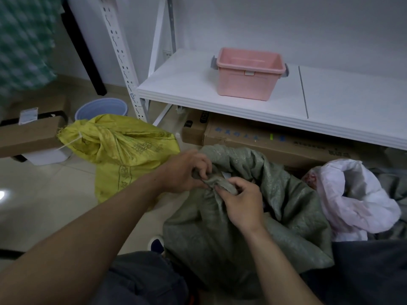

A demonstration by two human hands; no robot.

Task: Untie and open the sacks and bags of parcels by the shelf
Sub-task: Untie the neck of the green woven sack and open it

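Observation:
A grey-green woven sack (253, 227) stands on the floor between my knees, its neck bunched at the top. My left hand (185, 172) pinches the bunched neck from the left. My right hand (242, 201) grips the same twisted cloth from the right, fingers curled round it. A yellow woven sack (123, 150) lies behind and to the left, its neck tied with a pale cord. At the right sits a white plastic bag (352, 199), its mouth loosely folded.
A white metal shelf (187, 84) carries a pink plastic tub (248, 73). Cardboard boxes (275, 139) lie under it. A blue bucket (101, 108) and another box (30, 133) stand at the left on the tiled floor.

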